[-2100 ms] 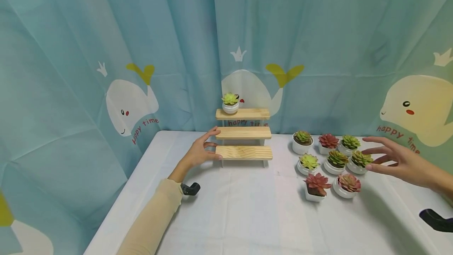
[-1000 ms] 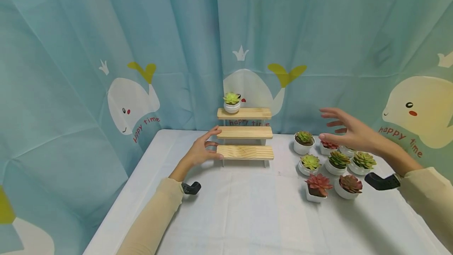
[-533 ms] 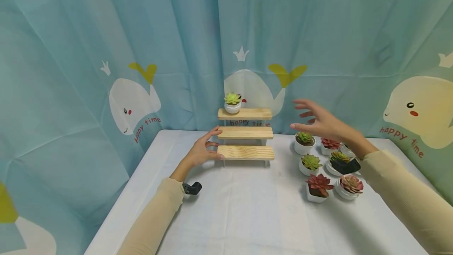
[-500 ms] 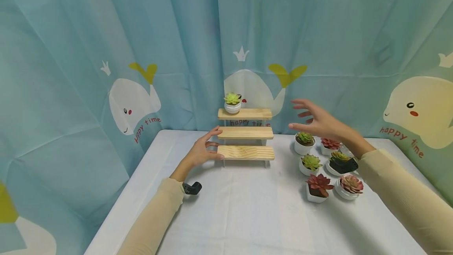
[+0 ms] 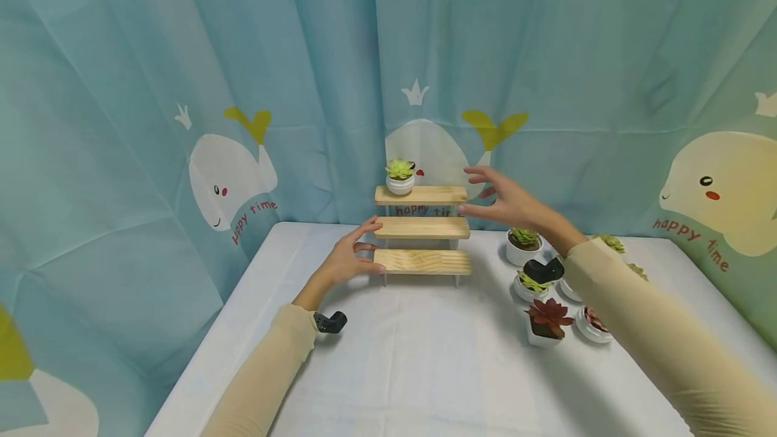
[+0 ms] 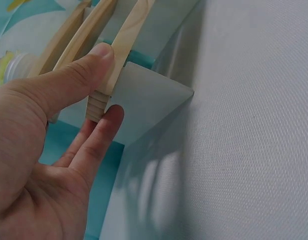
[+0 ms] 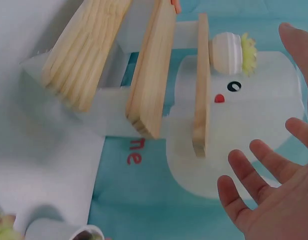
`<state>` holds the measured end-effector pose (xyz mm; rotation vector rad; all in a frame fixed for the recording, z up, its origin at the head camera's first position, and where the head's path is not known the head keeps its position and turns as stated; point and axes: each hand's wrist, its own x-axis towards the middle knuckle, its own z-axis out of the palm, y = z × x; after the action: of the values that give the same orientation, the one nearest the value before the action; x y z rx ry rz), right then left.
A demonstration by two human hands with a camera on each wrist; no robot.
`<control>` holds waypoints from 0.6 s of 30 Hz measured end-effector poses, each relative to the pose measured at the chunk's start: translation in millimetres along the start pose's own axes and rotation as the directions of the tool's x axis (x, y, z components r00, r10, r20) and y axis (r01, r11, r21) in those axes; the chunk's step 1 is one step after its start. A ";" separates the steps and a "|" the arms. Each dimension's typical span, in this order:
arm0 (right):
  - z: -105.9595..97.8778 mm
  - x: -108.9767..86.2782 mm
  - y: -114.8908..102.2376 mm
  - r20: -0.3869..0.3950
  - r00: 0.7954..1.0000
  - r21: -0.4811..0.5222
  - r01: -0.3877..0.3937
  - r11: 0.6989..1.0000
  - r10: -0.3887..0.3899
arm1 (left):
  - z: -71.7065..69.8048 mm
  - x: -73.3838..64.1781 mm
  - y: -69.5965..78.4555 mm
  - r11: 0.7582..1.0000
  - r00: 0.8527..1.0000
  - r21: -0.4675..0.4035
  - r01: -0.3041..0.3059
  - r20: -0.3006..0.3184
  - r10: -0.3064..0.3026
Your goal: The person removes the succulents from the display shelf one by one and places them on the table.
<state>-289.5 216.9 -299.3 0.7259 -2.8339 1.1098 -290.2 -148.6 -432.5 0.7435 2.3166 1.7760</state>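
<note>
A three-tier wooden display stand [image 5: 421, 226] with pale supports stands at the back of the table. A potted lime-green succulent [image 5: 400, 177] sits on the left end of its top tier. My left hand [image 5: 341, 263] holds the stand's left end. In the left wrist view, the thumb [image 6: 96, 62] lies on the end of the lowest board [image 6: 125, 42] and fingers rest against its other side. My right hand [image 5: 508, 204], fingers spread and slightly bent, hovers by the right ends of the upper tiers with nothing in it. In the right wrist view it appears apart from the boards.
Several potted succulents stand to the right, among them a green one [image 5: 523, 245] in a round white pot and a red one [image 5: 548, 321] in front. My right forearm [image 5: 655, 329] covers part of this group. A blue whale-print curtain [image 5: 303, 86] hangs behind the table.
My right hand has moved left from over the succulents on the right to beside the stand, staying bare. The left hand keeps its place on the stand.
</note>
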 end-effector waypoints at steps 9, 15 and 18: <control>21.9 27.6 -5.5 0.025 1.000 0.009 -0.009 1.000 0.008 | 0.5 0.0 1.3 1.000 1.000 0.009 0.007 -0.002 -0.007; 35.6 42.7 -12.7 0.013 1.000 0.022 -0.017 1.000 0.017 | 0.2 0.0 1.8 1.000 1.000 0.013 0.007 -0.001 -0.007; 41.8 49.2 -14.8 -0.001 1.000 0.024 -0.025 0.999 0.025 | 0.0 0.0 0.4 1.000 1.000 0.006 0.002 0.001 -0.002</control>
<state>-320.7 159.9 -312.5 0.6927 -2.8408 1.1487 -290.1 -148.6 -432.1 0.7419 2.3223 1.7687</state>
